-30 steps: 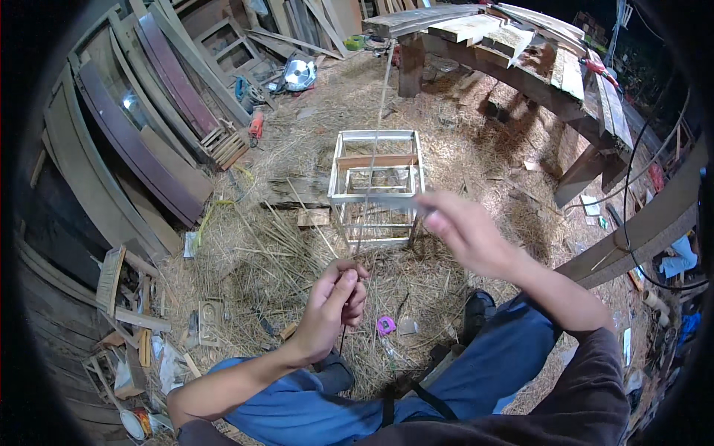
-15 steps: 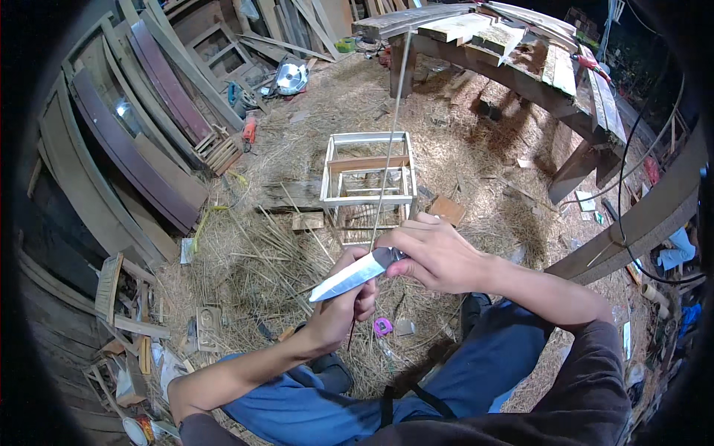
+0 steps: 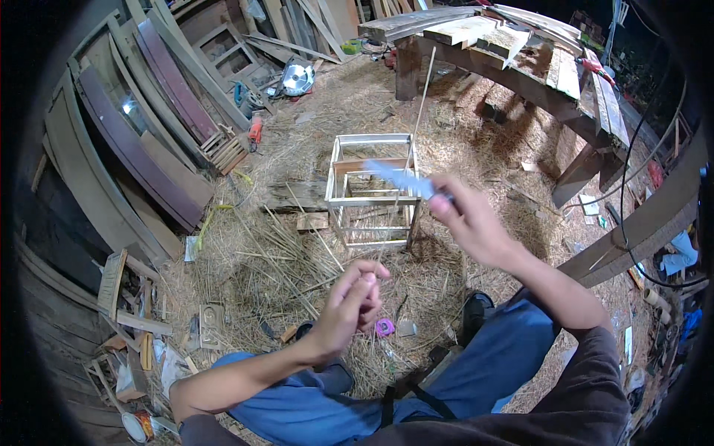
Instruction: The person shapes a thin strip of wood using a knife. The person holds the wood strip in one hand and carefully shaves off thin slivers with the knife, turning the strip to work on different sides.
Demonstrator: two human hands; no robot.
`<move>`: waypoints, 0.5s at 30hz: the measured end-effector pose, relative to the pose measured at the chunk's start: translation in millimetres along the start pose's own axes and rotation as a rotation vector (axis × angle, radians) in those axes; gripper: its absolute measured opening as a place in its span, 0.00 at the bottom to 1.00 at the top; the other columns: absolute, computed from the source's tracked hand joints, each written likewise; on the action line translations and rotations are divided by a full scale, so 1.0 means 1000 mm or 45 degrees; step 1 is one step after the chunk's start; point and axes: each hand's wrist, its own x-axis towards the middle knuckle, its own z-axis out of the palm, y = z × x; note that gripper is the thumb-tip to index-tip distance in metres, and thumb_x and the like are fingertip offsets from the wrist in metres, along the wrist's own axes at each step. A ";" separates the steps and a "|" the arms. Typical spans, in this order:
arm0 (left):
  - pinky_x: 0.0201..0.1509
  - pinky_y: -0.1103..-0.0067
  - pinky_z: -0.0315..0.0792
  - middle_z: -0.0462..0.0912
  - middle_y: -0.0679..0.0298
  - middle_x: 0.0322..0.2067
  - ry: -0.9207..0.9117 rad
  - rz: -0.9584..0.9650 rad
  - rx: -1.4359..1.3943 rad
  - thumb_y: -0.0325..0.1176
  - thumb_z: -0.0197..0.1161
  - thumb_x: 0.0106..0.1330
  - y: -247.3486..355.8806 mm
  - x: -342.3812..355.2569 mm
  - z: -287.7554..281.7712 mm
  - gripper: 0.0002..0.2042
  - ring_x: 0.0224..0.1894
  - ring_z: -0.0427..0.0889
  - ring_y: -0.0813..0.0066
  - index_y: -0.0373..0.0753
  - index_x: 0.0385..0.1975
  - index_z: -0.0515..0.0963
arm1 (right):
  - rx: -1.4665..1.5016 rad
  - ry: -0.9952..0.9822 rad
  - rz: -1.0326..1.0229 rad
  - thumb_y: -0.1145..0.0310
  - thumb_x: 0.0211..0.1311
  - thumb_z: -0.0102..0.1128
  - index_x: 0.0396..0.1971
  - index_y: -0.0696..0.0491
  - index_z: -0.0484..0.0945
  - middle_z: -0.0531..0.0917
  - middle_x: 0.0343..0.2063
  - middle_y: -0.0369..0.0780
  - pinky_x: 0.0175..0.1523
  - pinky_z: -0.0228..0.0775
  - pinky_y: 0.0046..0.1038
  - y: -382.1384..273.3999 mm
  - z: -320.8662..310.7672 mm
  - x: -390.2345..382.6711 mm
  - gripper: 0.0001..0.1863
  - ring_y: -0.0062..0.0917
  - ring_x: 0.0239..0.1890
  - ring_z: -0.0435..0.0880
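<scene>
My left hand (image 3: 348,306) is closed round a long thin strip of wood or bamboo (image 3: 425,93), which slants up and away toward the bench. Further forward and to the right, my right hand (image 3: 476,227) grips a knife (image 3: 393,176) by its dark handle. The broad pale blade points left and is smeared by motion; whether it touches the strip I cannot tell. Beyond my hands stands a small frame of pale wooden bars (image 3: 372,201), partly behind the blade and the strip.
Loose thin strips (image 3: 294,256) lie on the straw-strewn ground at left. A pink tape measure (image 3: 384,327) rests between my feet. Boards lean along the left wall near a circular saw (image 3: 297,78) and an orange tool (image 3: 256,131). A wooden bench (image 3: 506,74) stands at far right.
My right hand has carried the knife forward, up and to the right, away from my left hand. The strip's far end has shifted right and down. My left hand keeps its hold, slightly lower.
</scene>
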 end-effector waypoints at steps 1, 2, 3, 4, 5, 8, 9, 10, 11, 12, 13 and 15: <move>0.18 0.85 0.54 0.60 0.73 0.22 0.019 0.003 0.004 0.38 0.44 0.77 0.001 0.002 -0.002 0.08 0.18 0.58 0.85 0.42 0.46 0.66 | 0.082 -0.145 -0.050 0.56 0.74 0.48 0.57 0.52 0.69 0.82 0.29 0.42 0.33 0.72 0.34 -0.005 0.006 -0.001 0.19 0.29 0.29 0.82; 0.18 0.85 0.54 0.61 0.73 0.22 0.037 -0.021 -0.007 0.37 0.43 0.77 -0.001 0.003 -0.004 0.08 0.17 0.59 0.85 0.42 0.47 0.66 | 0.198 -0.250 -0.099 0.56 0.74 0.48 0.57 0.53 0.69 0.83 0.31 0.43 0.34 0.72 0.34 -0.008 0.012 -0.003 0.21 0.30 0.29 0.82; 0.18 0.84 0.54 0.61 0.73 0.21 0.014 -0.001 0.001 0.37 0.44 0.77 -0.004 0.007 -0.005 0.08 0.17 0.58 0.85 0.42 0.47 0.66 | 0.314 -0.355 -0.147 0.55 0.74 0.48 0.58 0.55 0.69 0.83 0.32 0.43 0.35 0.72 0.35 -0.009 0.017 -0.005 0.22 0.30 0.30 0.82; 0.18 0.84 0.53 0.61 0.73 0.21 0.002 0.024 0.015 0.37 0.44 0.77 -0.006 0.009 -0.005 0.08 0.17 0.58 0.84 0.42 0.46 0.66 | 0.346 -0.363 -0.201 0.55 0.74 0.48 0.58 0.55 0.69 0.83 0.33 0.44 0.37 0.73 0.35 -0.011 0.021 -0.005 0.22 0.31 0.31 0.82; 0.18 0.84 0.53 0.60 0.73 0.21 -0.011 0.049 0.028 0.36 0.44 0.77 -0.007 0.011 -0.005 0.08 0.17 0.58 0.84 0.42 0.46 0.66 | 0.377 -0.371 -0.256 0.55 0.74 0.48 0.58 0.56 0.69 0.83 0.34 0.45 0.38 0.73 0.36 -0.012 0.023 -0.005 0.23 0.31 0.32 0.83; 0.18 0.83 0.54 0.59 0.73 0.19 -0.016 0.065 -0.025 0.37 0.44 0.77 -0.004 0.017 -0.002 0.08 0.17 0.58 0.84 0.42 0.46 0.66 | 0.418 -0.402 -0.267 0.54 0.74 0.49 0.57 0.57 0.70 0.83 0.37 0.47 0.42 0.74 0.37 -0.012 0.023 -0.001 0.23 0.34 0.37 0.84; 0.18 0.83 0.54 0.59 0.73 0.19 -0.007 0.059 -0.018 0.37 0.44 0.77 -0.002 0.019 -0.002 0.07 0.17 0.58 0.84 0.42 0.43 0.66 | 0.422 -0.412 -0.245 0.54 0.74 0.49 0.57 0.58 0.70 0.83 0.38 0.48 0.44 0.74 0.38 -0.011 0.022 0.000 0.23 0.35 0.39 0.85; 0.18 0.83 0.54 0.59 0.72 0.19 0.004 0.050 -0.016 0.37 0.45 0.77 -0.001 0.020 -0.002 0.07 0.17 0.58 0.84 0.42 0.41 0.66 | 0.421 -0.435 -0.211 0.54 0.73 0.49 0.56 0.57 0.70 0.83 0.38 0.49 0.44 0.74 0.39 -0.011 0.022 0.000 0.23 0.36 0.40 0.85; 0.18 0.83 0.54 0.59 0.72 0.18 0.014 0.041 -0.015 0.37 0.45 0.76 0.000 0.021 -0.003 0.07 0.17 0.58 0.84 0.41 0.39 0.67 | 0.420 -0.457 -0.176 0.55 0.73 0.50 0.56 0.57 0.70 0.83 0.38 0.49 0.45 0.74 0.39 -0.011 0.021 0.000 0.23 0.38 0.41 0.85; 0.19 0.83 0.54 0.58 0.72 0.18 0.046 0.021 0.010 0.37 0.45 0.76 0.002 0.022 -0.002 0.08 0.17 0.58 0.83 0.41 0.37 0.67 | 0.418 -0.480 -0.141 0.55 0.72 0.51 0.55 0.57 0.71 0.83 0.39 0.50 0.45 0.74 0.40 -0.011 0.021 0.000 0.22 0.39 0.42 0.85; 0.19 0.82 0.54 0.58 0.72 0.18 0.080 0.000 0.034 0.38 0.45 0.76 0.003 0.022 0.000 0.09 0.18 0.58 0.83 0.41 0.34 0.67 | 0.364 -0.491 -0.197 0.55 0.72 0.51 0.55 0.57 0.71 0.83 0.38 0.50 0.45 0.74 0.40 -0.013 0.021 -0.001 0.22 0.41 0.42 0.85; 0.20 0.82 0.53 0.58 0.72 0.18 0.067 -0.015 0.082 0.39 0.45 0.76 0.001 0.021 -0.002 0.12 0.18 0.58 0.83 0.42 0.30 0.66 | 0.256 -0.512 -0.310 0.56 0.71 0.52 0.53 0.56 0.71 0.82 0.38 0.51 0.44 0.73 0.41 -0.015 0.021 -0.004 0.21 0.44 0.41 0.84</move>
